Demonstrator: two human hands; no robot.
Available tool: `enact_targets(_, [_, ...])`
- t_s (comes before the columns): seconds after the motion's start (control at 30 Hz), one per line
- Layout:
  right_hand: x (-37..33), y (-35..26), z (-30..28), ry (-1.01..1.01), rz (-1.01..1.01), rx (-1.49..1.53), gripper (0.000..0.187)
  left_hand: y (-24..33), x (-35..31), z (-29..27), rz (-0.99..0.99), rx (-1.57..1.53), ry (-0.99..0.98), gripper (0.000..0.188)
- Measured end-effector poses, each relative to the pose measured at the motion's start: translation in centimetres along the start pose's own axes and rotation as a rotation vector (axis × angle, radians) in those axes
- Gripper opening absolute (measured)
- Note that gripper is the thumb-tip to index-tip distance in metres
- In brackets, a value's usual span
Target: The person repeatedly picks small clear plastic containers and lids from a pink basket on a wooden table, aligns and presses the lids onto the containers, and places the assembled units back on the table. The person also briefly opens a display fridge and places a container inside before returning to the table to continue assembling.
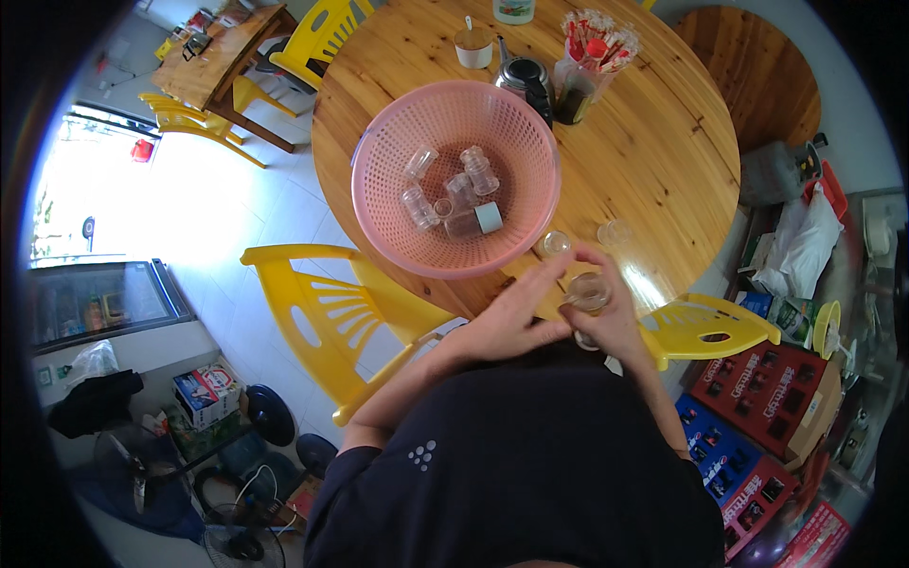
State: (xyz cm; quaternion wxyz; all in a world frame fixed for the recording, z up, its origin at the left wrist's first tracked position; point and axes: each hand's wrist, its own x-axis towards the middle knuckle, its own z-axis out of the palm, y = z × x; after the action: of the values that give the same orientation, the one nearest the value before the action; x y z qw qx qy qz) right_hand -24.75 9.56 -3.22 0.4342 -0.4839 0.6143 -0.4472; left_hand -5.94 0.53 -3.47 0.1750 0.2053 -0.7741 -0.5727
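Red and blue crates [757, 417] lower right

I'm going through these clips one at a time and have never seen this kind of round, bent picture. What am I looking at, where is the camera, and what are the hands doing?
There is no machine here, only a person working with bare hands. The single picture comes from a wide fisheye camera worn on the person's head, looking down, which is why straight edges curve near the rim. The dark shape at the bottom is the person's own shirt. Ahead is a round wooden table. On it stands a pink plastic basket holding several small clear glasses. Behind it are a metal kettle, a small white cup and a holder of wrapped chopsticks. Two more glasses stand at the near edge. The right hand holds a small glass; the left hand touches it with spread fingers. Yellow chairs surround the table.
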Motion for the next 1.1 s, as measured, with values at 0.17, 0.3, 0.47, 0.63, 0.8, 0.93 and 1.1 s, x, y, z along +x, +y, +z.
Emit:
enact_targets(0.17, [-1.0,3.8,-5.6,0.368,0.103,-0.004,0.051,-2.9,-1.5,-3.7,-0.298,-0.033,0.418,0.027])
enact_targets(0.3, [0.4,10.9,-8.2,0.670,-0.016,-0.083,0.046,-5.0,-3.5,-5.2,-0.298,0.075,0.487,0.021])
enact_targets(0.47, [2.8,17.7,-8.1,0.934,-0.027,0.127,0.048,-5.3,-3.7,-3.8,-0.274,0.306,0.402,0.021])
enact_targets(0.63, [3.8,20.0,-7.7,1.062,-0.093,0.007,0.057,-4.2,-3.2,-3.0,-0.021,0.568,0.315,0.024])
enact_targets(0.8, [2.6,22.4,-6.7,1.008,-0.031,0.138,0.067,-4.0,-3.6,-2.4,-0.059,0.586,0.223,0.024])
enact_targets(0.93, [-0.1,24.0,-4.1,1.222,-0.059,-0.139,0.061,-3.9,-3.7,-2.5,-0.035,0.517,0.263,0.022])
enact_targets(1.1, [-3.7,21.3,-0.2,0.560,0.280,-0.123,0.058,-2.4,-3.0,-3.1,-0.091,0.372,0.340,0.020])
